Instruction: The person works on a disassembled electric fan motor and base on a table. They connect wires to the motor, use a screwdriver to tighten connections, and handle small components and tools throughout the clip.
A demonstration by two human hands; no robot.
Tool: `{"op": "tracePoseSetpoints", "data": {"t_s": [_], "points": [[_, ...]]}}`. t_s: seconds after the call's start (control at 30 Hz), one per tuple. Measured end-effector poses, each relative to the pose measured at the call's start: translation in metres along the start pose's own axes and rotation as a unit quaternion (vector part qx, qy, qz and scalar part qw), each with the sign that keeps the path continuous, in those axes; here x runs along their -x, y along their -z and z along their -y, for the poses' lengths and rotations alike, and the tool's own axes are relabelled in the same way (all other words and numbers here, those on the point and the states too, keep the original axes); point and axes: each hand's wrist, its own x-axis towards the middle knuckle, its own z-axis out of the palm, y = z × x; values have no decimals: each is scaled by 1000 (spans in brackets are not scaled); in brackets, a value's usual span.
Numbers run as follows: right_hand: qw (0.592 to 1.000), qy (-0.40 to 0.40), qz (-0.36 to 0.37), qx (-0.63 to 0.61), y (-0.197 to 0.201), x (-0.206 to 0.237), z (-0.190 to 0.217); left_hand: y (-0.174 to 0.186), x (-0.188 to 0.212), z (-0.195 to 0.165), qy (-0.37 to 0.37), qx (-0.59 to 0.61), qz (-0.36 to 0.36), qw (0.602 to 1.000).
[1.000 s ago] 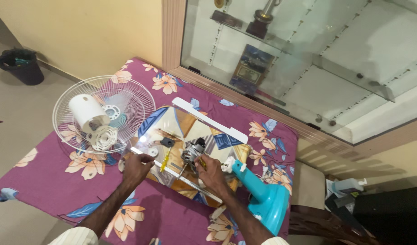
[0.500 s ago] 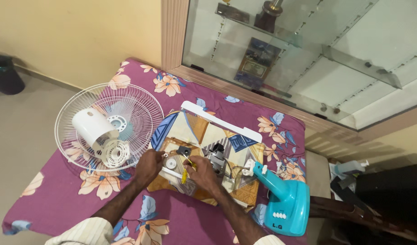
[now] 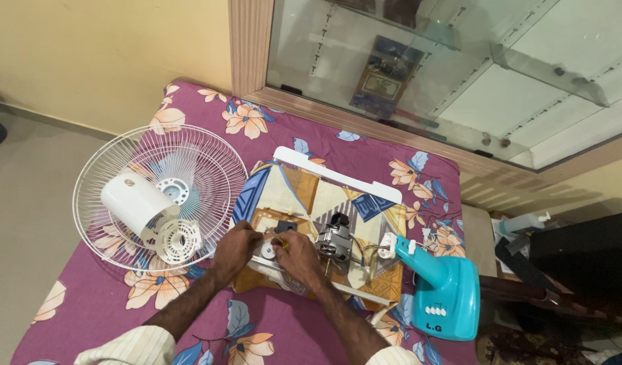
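1. Compared with half a second earlier, the two hands had drawn closer together over the patterned board (image 3: 291, 196), so that they nearly touched above a small round metal part (image 3: 268, 251).
2. The view itself had shifted: the dark bin seen at the left edge earlier was now almost out of the picture, and the table sat more central.
3. The left hand (image 3: 235, 250) was curled, its fingertips touching the round metal part from the left; the part lay on the near edge of the board, just left of the grey motor (image 3: 334, 241).
4. The right hand (image 3: 299, 257) was closed in a pinch around something small with a yellow tip, right beside the metal part. What that thing was could not be made out.
5. The motor stood where it had been, just right of the right hand, with thin wires running toward the turquoise fan base (image 3: 446, 295).
6. The white wire fan guard (image 3: 161, 196) lay on the flowered purple cloth (image 3: 209, 324) to the left, with a white motor cover (image 3: 130, 199) resting on it, unchanged.
7. The hands hid most of the metal part and the board under them.
8. Both forearms were cut off by the bottom edge, and the glass cabinet (image 3: 460, 74) above showed only blurred reflections.
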Motion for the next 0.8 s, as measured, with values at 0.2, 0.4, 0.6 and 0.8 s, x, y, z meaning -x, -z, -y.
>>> {"op": "tracePoseSetpoints", "data": {"t_s": [0.2,0.4,0.6,0.8], "points": [[999,-31,-21,10,-8,4,-10,-3,-3,-4,-44,-55,44,997],[999,-29,-30,-5,-3,11,-19,-11,-5,-10,-156,-211,87,961],[998,11,-54,2,12,23,-19,-7,-8,-11,-271,-342,142,889],[999,-14,-40,-4,25,29,-13,1,-20,-14,-266,-367,131,882]]}}
